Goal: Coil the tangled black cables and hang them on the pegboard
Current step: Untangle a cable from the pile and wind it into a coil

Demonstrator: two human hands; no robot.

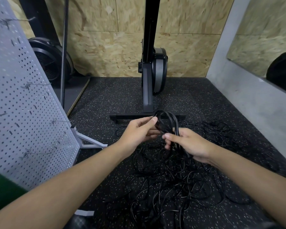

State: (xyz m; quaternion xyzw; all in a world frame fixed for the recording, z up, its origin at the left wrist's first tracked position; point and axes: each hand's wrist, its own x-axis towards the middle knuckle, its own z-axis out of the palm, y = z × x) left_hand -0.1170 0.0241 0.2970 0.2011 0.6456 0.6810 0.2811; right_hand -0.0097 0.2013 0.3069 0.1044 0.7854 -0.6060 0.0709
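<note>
Two hands, close together, both clamped on one coil (168, 123) of black cable held above the floor (106, 100): left hand (139, 132) pinches the loops near their top, right hand (190, 146) grips the bundle lower down. One tangle (172, 180) of loose black cables, spread on the speckled floor beneath. One grey pegboard (23, 104) with hooks (57, 120), standing left.

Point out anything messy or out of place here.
The cables sprawl in a loose tangle across the floor, strands crossing every way. Only one coil is tidy, held by the left hand and right hand. The hooks in view on the pegboard carry nothing.
</note>
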